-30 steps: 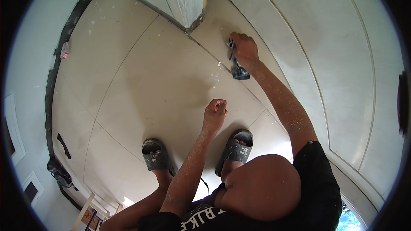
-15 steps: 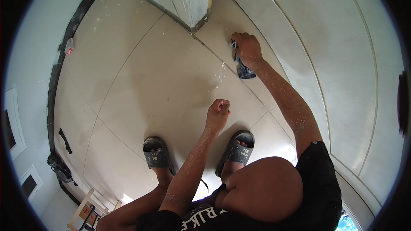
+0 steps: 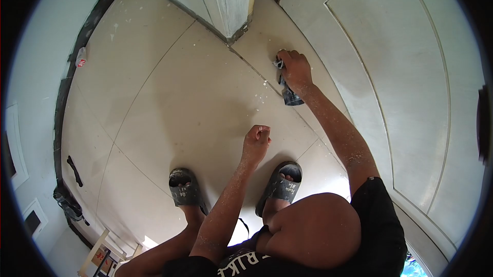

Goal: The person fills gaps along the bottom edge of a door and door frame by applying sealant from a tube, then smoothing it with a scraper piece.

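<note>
My right hand (image 3: 295, 71), arm stretched forward, grips a dark, white-smeared thing (image 3: 292, 94) low over the tiled floor beside the white door. Its lower end is broad and black, and a crumpled whitish bit shows at the fingertips; the palm hides its middle. My left hand (image 3: 256, 143) is closed in a fist above the floor, nearer my feet, with the thumb folded over the fingers. I cannot tell whether anything is inside it. White flecks (image 3: 261, 97) lie on the tiles between the hands.
A white panelled door (image 3: 390, 71) stands at the right, and a wall corner (image 3: 229, 30) juts in at the top. Along the left wall lie a clear cup (image 3: 80, 57), a black strip (image 3: 74, 170) and a dark bag (image 3: 69, 205). My feet wear dark slides (image 3: 186, 188).
My right hand has drawn slightly toward me with the dark thing in it. The left fist stays about where it was; the whole view has shifted a little.
</note>
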### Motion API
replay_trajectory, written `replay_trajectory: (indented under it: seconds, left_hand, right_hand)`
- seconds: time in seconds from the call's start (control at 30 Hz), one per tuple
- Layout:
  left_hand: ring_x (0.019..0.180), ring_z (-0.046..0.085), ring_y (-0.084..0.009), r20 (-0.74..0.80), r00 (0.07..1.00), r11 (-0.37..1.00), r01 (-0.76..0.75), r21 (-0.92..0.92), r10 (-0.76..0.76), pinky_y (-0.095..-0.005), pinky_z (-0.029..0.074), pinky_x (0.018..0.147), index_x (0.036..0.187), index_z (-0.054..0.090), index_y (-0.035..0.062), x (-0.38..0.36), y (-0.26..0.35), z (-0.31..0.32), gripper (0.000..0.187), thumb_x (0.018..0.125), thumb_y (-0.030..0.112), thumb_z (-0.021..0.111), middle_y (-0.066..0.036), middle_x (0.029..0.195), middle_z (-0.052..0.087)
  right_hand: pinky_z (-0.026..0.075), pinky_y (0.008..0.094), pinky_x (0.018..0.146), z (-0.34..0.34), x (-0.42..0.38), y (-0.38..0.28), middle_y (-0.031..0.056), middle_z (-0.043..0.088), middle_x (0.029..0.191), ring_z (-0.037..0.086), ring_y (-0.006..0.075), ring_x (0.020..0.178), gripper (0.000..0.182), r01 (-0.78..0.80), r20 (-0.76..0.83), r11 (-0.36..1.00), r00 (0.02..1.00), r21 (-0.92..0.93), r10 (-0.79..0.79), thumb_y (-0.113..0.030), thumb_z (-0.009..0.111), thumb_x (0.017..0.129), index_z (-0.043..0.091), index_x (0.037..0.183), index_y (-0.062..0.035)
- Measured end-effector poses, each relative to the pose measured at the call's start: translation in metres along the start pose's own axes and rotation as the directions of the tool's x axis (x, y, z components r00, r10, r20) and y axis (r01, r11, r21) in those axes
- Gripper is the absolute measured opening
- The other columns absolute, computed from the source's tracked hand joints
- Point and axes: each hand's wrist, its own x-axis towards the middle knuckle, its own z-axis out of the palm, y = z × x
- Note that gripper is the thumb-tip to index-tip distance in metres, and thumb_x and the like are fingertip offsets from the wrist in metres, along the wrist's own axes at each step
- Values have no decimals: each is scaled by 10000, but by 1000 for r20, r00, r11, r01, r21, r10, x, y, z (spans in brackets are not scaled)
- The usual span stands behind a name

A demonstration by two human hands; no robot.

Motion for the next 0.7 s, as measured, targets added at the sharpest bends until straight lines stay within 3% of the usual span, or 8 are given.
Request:
replay_trajectory:
  seconds: [0.07, 0.2, 0.27, 0.47, 0.7]
  left_hand:
    - [622, 547, -84, 5, 1000, 1000, 3, -13, -3, -251, 459, 584, 1032, 640, 26, -2, -3, 2, 192, 966, 203, 602, -23, 718, 604]
    - [624, 548, -85, 3, 1000, 1000, -8, 26, 8, -252, 460, 584, 1030, 640, 25, -4, -1, 4, 195, 966, 206, 604, -24, 717, 603]
    - [628, 549, -85, 6, 1000, 1000, 7, 14, -7, -252, 461, 588, 1027, 641, 25, -6, 1, 4, 195, 966, 207, 604, -24, 717, 601]
    - [622, 547, -81, 0, 1000, 999, -23, -29, 23, -248, 460, 582, 1023, 638, 27, -4, -3, -4, 193, 969, 210, 609, -21, 715, 599]
    - [616, 544, -79, 21, 1000, 1000, -13, -9, 13, -243, 457, 578, 1024, 636, 24, -6, -15, 5, 188, 968, 202, 617, -21, 716, 601]
  right_hand:
    - [474, 426, 778, 4, 10, 2, 85, 651, 889, 618, 306, 908, 320, -64, -58, 998, 996, -21, 63, -16, 669, 712, 569, 999, -115]
    - [474, 425, 782, 7, 19, 4, 83, 654, 893, 620, 304, 915, 316, -47, -116, 999, 992, 0, 47, -14, 669, 715, 573, 998, -115]
    - [474, 427, 787, 4, 14, 0, 79, 657, 898, 623, 296, 924, 307, -117, -70, 993, 991, -25, 115, -12, 665, 722, 578, 997, -114]
    - [477, 437, 796, -2, -21, 1, 84, 659, 899, 625, 295, 926, 309, -51, 22, 999, 998, -7, 51, -4, 654, 724, 578, 1004, -110]
    - [479, 444, 786, 6, 25, 10, 86, 660, 909, 626, 301, 930, 294, -118, -67, 992, 991, -33, 116, 15, 618, 737, 574, 1000, -109]
